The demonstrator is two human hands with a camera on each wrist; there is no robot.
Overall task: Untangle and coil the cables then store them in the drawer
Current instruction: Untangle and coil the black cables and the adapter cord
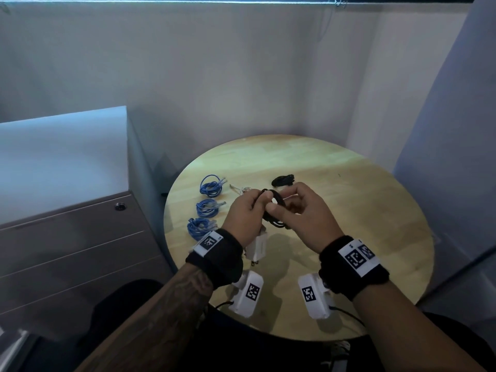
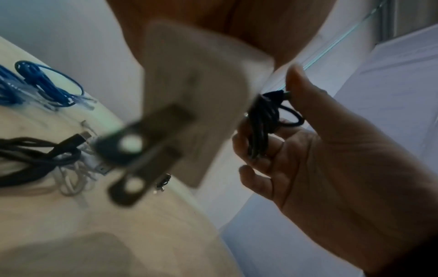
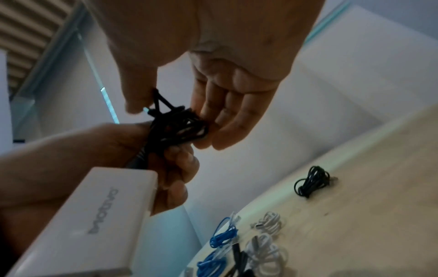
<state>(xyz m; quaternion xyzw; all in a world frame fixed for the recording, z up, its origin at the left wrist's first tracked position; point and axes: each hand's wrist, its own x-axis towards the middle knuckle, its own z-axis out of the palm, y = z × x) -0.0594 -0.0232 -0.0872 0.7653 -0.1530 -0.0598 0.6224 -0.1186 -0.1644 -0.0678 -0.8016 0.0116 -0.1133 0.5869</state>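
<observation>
Above the round wooden table [image 1: 349, 210] both hands hold one black cable [image 1: 273, 210] wound into a small bundle. My left hand [image 1: 252, 208] grips the bundle [image 3: 177, 127] in curled fingers. A white plug adapter [image 1: 257, 245] hangs from the cable below that hand, and its prongs fill the left wrist view as a blur [image 2: 189, 93]. My right hand [image 1: 290, 208] pinches the bundle's loops [image 2: 265, 121] between thumb and fingers [image 3: 225, 112]. Left of the table stands the grey drawer cabinet [image 1: 67, 237] with its drawers closed.
Three blue coiled cables [image 1: 210, 185] lie in a row at the table's left side. A white cable [image 1: 241, 189] and a black coil [image 1: 283, 180] lie beyond the hands. White walls close in behind and to the right.
</observation>
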